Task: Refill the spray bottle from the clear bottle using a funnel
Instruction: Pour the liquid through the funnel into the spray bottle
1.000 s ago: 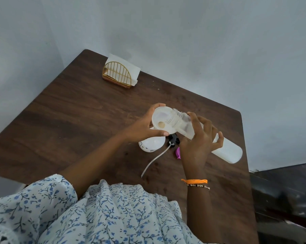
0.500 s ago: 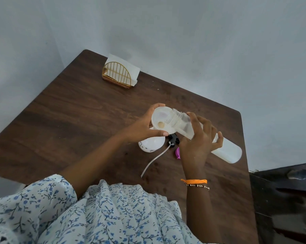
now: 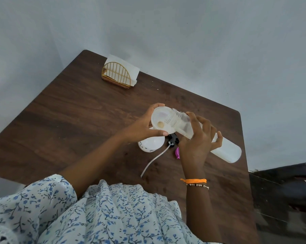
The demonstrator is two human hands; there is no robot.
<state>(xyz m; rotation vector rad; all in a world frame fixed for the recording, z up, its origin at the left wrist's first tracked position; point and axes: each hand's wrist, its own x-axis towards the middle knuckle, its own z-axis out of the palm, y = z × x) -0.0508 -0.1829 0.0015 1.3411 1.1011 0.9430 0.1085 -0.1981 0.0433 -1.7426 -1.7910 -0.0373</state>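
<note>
left hand (image 3: pixel 141 128) grips white round funnel (image 3: pixel 161 122) on spray bottle (image 3: pixel 151 144) | right hand (image 3: pixel 198 138) clasps clear bottle (image 3: pixel 206 135) tipped flat, threaded mouth in funnel (contents unclear) | black sprayer (image 3: pixel 172 140), tube on wood table (image 3: pixel 69 117)

- Left hand (image 3: pixel 141 125) grips the white funnel (image 3: pixel 160 123) over the spray bottle (image 3: pixel 151 144).
- Right hand (image 3: pixel 198 140) tilts the clear bottle (image 3: pixel 226 149), mouth inside the funnel.
</note>
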